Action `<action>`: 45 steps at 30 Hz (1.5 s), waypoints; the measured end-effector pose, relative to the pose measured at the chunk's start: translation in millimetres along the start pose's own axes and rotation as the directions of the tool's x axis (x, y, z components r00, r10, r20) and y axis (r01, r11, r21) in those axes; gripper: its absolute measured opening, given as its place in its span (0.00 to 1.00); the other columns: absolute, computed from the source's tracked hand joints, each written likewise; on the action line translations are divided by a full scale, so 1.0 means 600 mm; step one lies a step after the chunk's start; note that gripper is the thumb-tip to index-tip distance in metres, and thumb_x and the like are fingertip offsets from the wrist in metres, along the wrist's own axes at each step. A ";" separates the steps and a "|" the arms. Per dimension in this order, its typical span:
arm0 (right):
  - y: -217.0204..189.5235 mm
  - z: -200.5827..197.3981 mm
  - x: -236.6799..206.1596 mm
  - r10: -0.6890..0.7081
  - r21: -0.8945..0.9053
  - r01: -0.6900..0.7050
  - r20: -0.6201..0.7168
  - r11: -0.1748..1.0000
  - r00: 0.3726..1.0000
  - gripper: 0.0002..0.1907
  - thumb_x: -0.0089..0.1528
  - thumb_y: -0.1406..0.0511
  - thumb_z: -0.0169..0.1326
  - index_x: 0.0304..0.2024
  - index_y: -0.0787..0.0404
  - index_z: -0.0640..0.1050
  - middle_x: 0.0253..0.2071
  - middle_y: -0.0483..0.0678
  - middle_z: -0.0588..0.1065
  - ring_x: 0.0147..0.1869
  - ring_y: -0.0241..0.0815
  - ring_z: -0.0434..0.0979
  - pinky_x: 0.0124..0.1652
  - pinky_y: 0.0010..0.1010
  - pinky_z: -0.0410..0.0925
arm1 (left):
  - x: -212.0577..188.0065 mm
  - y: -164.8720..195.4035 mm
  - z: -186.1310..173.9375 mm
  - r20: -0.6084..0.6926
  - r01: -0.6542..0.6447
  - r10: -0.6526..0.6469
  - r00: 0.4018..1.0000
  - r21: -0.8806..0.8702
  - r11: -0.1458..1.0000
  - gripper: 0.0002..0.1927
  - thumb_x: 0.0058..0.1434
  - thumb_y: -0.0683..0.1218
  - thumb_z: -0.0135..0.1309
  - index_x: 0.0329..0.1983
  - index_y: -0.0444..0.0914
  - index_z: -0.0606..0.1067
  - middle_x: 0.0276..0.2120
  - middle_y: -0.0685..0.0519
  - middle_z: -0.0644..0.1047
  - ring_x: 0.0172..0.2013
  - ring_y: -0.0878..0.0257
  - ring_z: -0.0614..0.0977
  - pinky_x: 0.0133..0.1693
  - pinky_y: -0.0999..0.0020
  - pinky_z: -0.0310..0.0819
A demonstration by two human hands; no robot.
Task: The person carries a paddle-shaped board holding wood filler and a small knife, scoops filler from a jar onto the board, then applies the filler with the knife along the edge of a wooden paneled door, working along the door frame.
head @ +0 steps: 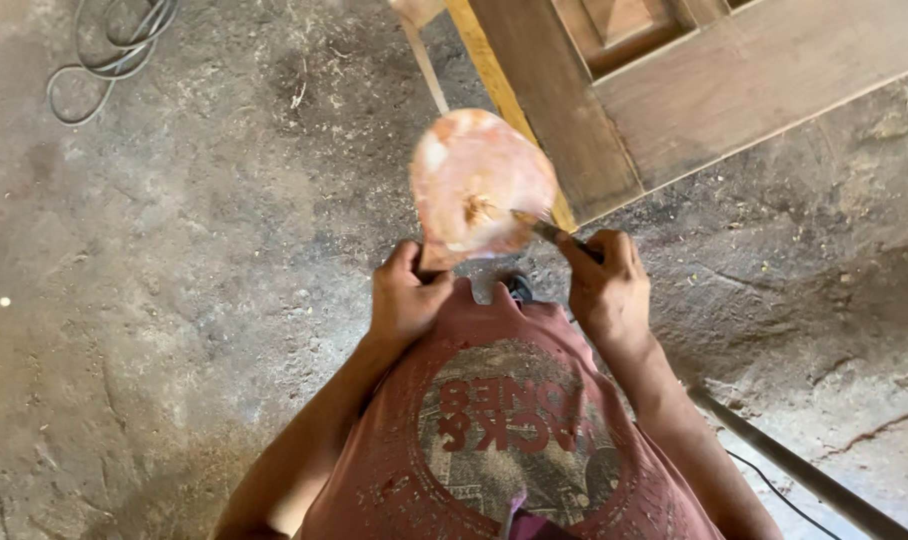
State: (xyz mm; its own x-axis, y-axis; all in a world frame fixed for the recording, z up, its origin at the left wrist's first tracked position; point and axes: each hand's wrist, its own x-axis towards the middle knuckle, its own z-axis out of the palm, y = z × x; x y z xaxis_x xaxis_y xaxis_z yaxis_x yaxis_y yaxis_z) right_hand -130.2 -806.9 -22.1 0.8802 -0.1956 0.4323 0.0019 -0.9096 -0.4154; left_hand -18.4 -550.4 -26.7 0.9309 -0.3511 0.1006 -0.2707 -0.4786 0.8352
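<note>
While standing on a dusty grey concrete floor (pixel 204 250), a person in a faded red printed T-shirt (pixel 504 430) is holding a round, flat pinkish board smeared with pale filler (pixel 479 180) out in front of the chest, its face tilted up toward the camera. The left hand (pixel 406 298) is pinching the lower edge of the board, thumb and fingers closed on it. The right hand (pixel 606 285) is wrapped tightly around the dark handle of a narrow metal putty knife (pixel 546 229), and the blade tip is touching a small brownish lump of filler near the board's middle. Just beyond the board, a brown panelled wooden door (pixel 694 90) is lying flat on the floor with a yellow strip along its near edge. A coiled grey cable (pixel 109 55) is lying well apart at upper left, and a grey metal pipe (pixel 794 470) is running along the floor at lower right
</note>
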 end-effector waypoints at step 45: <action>0.244 0.192 0.093 0.333 -0.162 -0.291 0.479 0.943 0.812 0.13 0.70 0.67 0.47 0.50 0.50 0.82 0.44 0.61 0.76 0.39 0.60 0.83 0.36 0.48 0.76 | 0.022 0.011 0.000 0.094 0.613 -0.626 0.774 -0.359 0.704 0.09 0.55 0.34 0.60 0.35 0.32 0.70 0.23 0.49 0.77 0.16 0.67 0.74 0.15 0.71 0.65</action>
State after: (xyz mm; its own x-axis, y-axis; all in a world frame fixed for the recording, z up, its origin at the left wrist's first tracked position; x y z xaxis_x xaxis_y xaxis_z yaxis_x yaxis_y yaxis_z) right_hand -26.0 -908.7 -151.1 0.9428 -0.2864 -0.1709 -0.3315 -0.8600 -0.3878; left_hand -8.0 -558.1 -19.6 0.8671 -0.0482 -0.4957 0.4677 -0.2634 0.8437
